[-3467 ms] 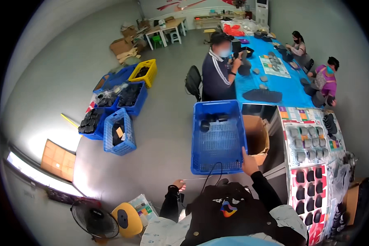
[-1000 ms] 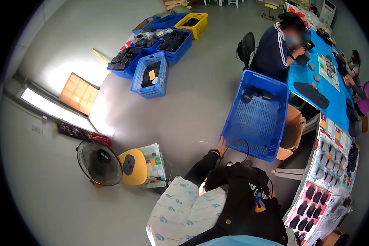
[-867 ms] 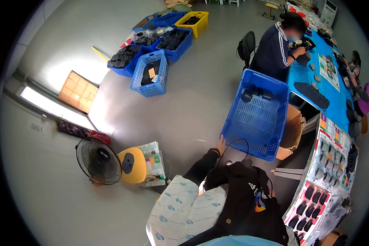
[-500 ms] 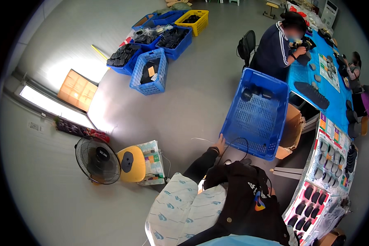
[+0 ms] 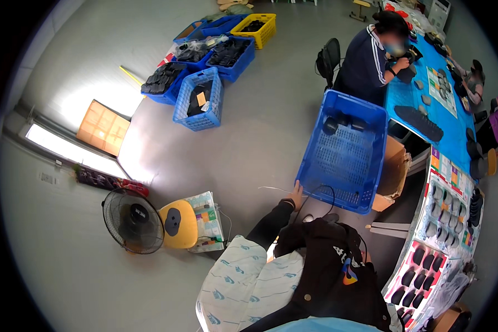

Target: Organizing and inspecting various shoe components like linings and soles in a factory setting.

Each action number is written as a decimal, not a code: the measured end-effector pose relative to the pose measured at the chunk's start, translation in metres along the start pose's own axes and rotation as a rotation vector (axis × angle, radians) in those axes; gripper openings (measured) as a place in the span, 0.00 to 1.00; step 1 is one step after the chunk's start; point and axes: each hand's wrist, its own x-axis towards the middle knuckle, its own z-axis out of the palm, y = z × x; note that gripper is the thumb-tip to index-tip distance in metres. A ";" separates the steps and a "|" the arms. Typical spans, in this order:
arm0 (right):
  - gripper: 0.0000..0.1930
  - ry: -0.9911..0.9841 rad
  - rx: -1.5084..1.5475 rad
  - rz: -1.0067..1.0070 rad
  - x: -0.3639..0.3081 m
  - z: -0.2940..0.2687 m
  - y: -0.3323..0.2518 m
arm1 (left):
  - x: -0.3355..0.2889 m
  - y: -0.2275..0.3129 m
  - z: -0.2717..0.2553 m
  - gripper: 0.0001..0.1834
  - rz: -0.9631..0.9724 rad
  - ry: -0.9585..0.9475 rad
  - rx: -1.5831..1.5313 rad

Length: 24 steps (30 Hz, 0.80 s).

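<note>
My left hand (image 5: 297, 196), at the end of a black sleeve, grips the near left corner of a large blue plastic crate (image 5: 305, 160). Several dark rounded pieces (image 5: 343, 123) lie at the crate's far end. A thin dark cable (image 5: 333, 193) loops by its near edge. Below the crate, a black jacket (image 5: 326, 271) with a coloured print covers much of my lap. Only a small patch of skin shows at the jacket's right edge, perhaps my right hand (image 5: 366, 257); its fingers are hidden.
On the right, a long blue-covered table (image 5: 399, 98) holds shoe parts; a co-worker (image 5: 362, 69) sits there. A cardboard box (image 5: 392, 171) stands beside the crate. To the left are a fan (image 5: 133, 220) and a yellow stool (image 5: 178, 235). Filled crates (image 5: 198, 122) stand farther back.
The view has shifted slightly. My left hand stays at the same corner of the crate, and the crate's contents look unchanged.
</note>
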 end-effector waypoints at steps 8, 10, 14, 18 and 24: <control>0.16 0.001 -0.001 0.004 -0.004 0.003 -0.007 | -0.008 0.002 -0.009 0.53 -0.052 -0.070 -0.006; 0.16 0.010 -0.005 0.012 -0.007 0.001 -0.006 | -0.008 0.009 -0.014 0.53 -0.055 -0.102 0.000; 0.17 0.009 -0.005 0.001 -0.008 0.001 -0.010 | -0.015 0.007 -0.020 0.54 -0.063 -0.093 -0.013; 0.18 0.021 -0.007 0.006 -0.013 0.003 -0.006 | -0.018 0.014 -0.027 0.55 -0.078 -0.120 0.022; 0.19 0.059 -0.007 0.012 -0.024 0.009 0.007 | -0.013 0.016 -0.019 0.50 -0.029 -0.158 -0.013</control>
